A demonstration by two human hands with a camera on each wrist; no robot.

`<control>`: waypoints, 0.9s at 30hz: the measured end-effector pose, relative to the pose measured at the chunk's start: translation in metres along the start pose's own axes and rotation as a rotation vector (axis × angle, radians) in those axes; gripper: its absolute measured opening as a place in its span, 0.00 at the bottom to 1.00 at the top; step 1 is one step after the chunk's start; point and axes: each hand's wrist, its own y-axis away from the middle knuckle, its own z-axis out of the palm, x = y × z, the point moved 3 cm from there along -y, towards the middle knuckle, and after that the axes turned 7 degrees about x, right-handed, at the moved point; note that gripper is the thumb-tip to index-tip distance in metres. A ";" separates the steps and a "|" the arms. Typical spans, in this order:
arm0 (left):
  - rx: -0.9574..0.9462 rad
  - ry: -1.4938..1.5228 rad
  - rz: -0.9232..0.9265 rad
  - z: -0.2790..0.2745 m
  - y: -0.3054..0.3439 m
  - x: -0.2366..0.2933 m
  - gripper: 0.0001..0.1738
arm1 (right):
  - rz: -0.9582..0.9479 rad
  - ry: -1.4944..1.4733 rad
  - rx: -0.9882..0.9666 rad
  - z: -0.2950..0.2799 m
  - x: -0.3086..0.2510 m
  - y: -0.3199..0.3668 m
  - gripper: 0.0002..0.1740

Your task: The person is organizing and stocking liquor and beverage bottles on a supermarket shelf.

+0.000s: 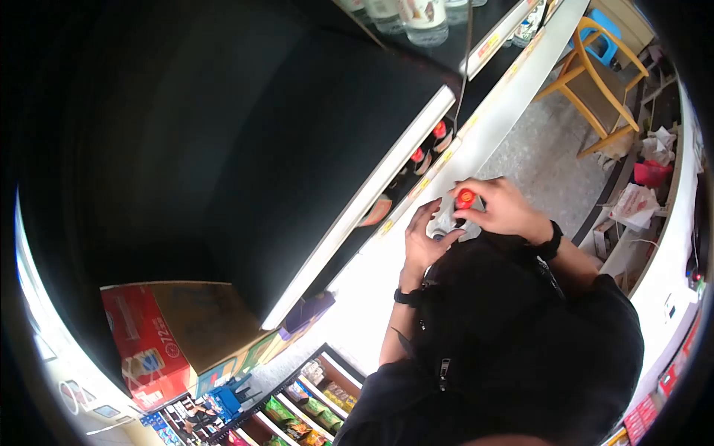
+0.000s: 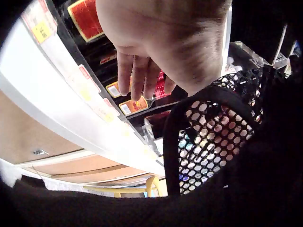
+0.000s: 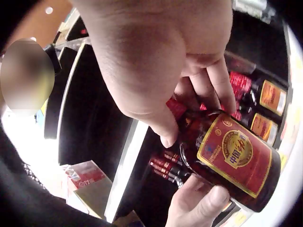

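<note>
A dark bottle (image 3: pixel 232 161) with a red cap (image 1: pixel 465 198) and a red and gold label is held in front of a black store shelf. My right hand (image 1: pixel 480 207) grips its neck and cap from above. My left hand (image 1: pixel 433 229) cups the lower body of the bottle, its thumb (image 3: pixel 212 197) pressed on the glass next to the label. In the left wrist view the left hand's fingers (image 2: pixel 137 78) point towards similar labelled bottles (image 2: pixel 133 105) on the shelf. More red-capped bottles (image 3: pixel 258 97) stand in a row behind the held one.
White price rails (image 1: pixel 357 208) edge the dark shelves. A black mesh pocket (image 2: pixel 208 137) hangs at my chest. A red cardboard box (image 1: pixel 149 342) sits lower left, with snack racks (image 1: pixel 297 409) below it. A yellow chair (image 1: pixel 595 82) stands in the aisle. Clear bottles (image 1: pixel 424 18) line the top shelf.
</note>
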 end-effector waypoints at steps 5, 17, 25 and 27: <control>0.144 -0.076 0.005 -0.047 0.048 -0.025 0.27 | -0.228 -0.053 -0.061 0.076 -0.032 -0.005 0.14; 0.499 -0.093 -0.148 -0.102 0.096 -0.078 0.18 | -0.287 -0.120 -0.144 0.190 -0.071 -0.007 0.15; 0.444 -0.201 -0.022 -0.125 0.073 -0.102 0.23 | -0.256 -0.078 0.016 0.208 -0.064 -0.012 0.16; 0.453 -0.267 -0.016 -0.130 0.069 -0.102 0.22 | -0.276 -0.101 0.040 0.208 -0.066 -0.016 0.14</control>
